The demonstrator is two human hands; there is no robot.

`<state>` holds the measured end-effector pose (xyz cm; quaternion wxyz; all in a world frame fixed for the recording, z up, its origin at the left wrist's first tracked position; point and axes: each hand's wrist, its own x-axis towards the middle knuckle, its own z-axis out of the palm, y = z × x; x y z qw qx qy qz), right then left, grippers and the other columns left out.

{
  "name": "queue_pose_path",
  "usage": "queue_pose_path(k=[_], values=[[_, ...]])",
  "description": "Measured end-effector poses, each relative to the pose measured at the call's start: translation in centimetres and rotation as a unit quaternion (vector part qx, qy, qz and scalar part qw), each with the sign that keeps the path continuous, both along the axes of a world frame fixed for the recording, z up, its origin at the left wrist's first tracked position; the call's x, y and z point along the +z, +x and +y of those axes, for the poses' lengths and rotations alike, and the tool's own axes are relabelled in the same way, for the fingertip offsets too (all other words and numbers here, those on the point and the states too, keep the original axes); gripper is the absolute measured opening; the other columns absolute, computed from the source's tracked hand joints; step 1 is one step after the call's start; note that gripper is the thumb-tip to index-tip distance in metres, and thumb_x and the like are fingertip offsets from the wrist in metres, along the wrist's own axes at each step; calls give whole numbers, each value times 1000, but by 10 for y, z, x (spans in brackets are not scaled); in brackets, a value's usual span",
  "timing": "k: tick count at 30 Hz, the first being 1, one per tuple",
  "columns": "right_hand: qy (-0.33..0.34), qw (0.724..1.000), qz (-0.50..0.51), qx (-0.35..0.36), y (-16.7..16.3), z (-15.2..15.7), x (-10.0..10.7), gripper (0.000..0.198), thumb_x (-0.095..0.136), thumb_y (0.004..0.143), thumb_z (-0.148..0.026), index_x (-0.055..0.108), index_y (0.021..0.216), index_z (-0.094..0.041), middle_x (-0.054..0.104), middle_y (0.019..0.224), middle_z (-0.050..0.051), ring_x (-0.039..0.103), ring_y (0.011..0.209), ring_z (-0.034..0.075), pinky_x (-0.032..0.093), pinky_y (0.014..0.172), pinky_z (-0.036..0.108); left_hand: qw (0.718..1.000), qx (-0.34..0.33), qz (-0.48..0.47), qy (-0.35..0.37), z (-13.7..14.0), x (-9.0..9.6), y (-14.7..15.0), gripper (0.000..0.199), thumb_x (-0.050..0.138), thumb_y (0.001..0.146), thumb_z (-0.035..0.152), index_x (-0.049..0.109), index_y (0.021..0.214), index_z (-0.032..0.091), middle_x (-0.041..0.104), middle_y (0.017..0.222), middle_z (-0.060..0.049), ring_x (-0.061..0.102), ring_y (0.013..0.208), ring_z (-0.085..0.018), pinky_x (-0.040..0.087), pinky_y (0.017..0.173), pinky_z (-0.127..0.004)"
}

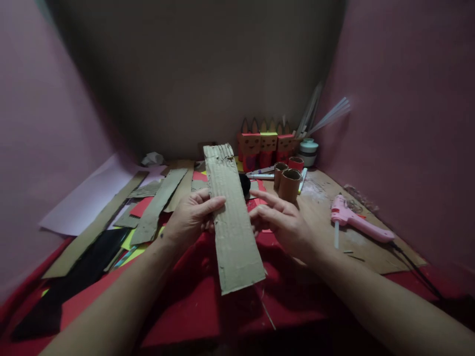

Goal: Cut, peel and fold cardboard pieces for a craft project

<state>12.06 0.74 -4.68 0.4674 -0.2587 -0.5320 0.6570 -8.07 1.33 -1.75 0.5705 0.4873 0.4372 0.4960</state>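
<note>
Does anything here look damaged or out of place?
Yes, the cardboard strip in the left hand: its far end looks torn and ragged, with corrugated ridges exposed, while the near end is fairly straight. A crumpled white wad also sits behind the flatter scraps.

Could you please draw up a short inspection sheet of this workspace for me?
Surface: red tabletop; brown board with pale marks at right.
Things in hand: cardboard strip, raised, ragged at its far end.
Clutter: cardboard scraps, coloured paper left; cardboard tubes, pink glue gun right; decorated figures behind.
Grips: left grip holds the strip, thumb on its face; right grip at its right edge, contact unclear.
Cables: black cord from the glue gun, running off the board.
Surroundings: pinkish walls either side, darker wall behind; other people: nothing seen.
</note>
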Motion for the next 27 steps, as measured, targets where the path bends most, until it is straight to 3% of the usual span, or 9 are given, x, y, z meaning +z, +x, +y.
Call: queue_pose_path(k=[3,6,9,14,19,21,24,27], values=[[-80,993,-71,49,-1,1,0,30,76,72,-31,69,98,-17,67,74,2,59,61,13,46,60,29,999,-4,9,30,0,-4,2,26,78,70,35,65,78,15,65,61,1,51,42,-7,39,37,-15],[-81,993,-80,34,-2,1,0,16,75,70,-27,66,77,-16,66,73,2,59,65,14,44,63,29,999,-37,8,32,2,-9,-1,33,72,76,47,64,74,15,62,57,1,51,41,-7,41,38,-17],[-43,998,-48,-16,-3,3,2,15,73,71,-28,65,79,-17,67,76,2,60,69,16,46,68,31,997,-73,30,27,4,-11,-5,36,67,79,49,64,71,14,61,56,1,52,43,-8,43,42,-19],[-23,998,-9,-63,-4,5,1,21,73,71,-30,67,86,-18,71,84,3,64,76,18,49,79,38,984,-129,122,24,0,-8,1,20,74,74,32,65,73,15,60,56,2,52,46,-8,41,46,-19],[-42,997,29,-60,-6,5,2,23,73,68,-25,69,89,-18,73,89,5,67,84,21,48,88,43,980,-106,162,37,-8,-4,11,21,73,73,32,64,69,14,57,55,2,51,46,-8,37,44,-20],[-56,996,34,-54,-6,5,3,24,74,67,-25,69,89,-18,73,91,5,67,87,23,48,89,44,982,-101,155,39,-9,-5,12,21,73,72,31,66,82,14,60,59,2,51,47,-9,39,44,-20],[-74,996,45,-38,-7,5,2,27,76,65,-25,70,91,-18,73,93,6,67,90,23,48,90,44,987,-87,127,48,-8,-10,11,46,76,71,28,61,112,15,61,62,3,51,47,-9,42,45,-22],[-82,995,51,-24,-8,6,-1,28,76,66,-27,70,92,-18,73,95,6,67,91,23,48,90,43,989,-79,109,59,-6,-13,10,56,78,69,26,57,120,16,55,55,7,50,46,-10,43,44,-22]])
